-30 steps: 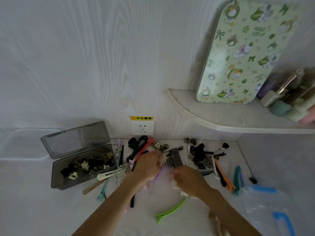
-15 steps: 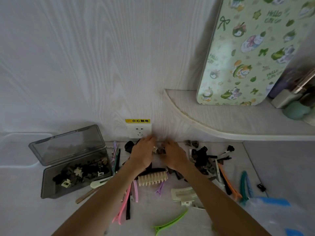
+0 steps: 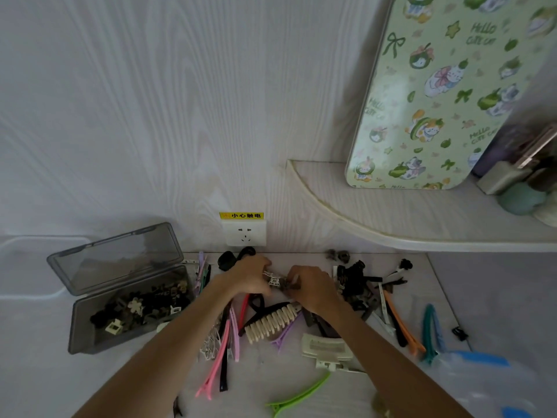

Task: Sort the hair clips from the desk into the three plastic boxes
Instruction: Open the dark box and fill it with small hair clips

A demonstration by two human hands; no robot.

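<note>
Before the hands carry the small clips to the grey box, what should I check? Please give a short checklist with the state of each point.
1. Grey box lid open: ok.
2. Room left in the box: ok, small clips cover only part of the floor.
3. Both hands on the small clips: ok, left hand and right hand meet on them.
4. Clips are separated from each other: cannot tell, fingers hide them.
5. Path to the box free: ok, only flat clips lie between.
6. Three boxes present: not ok, only one shows.
</note>
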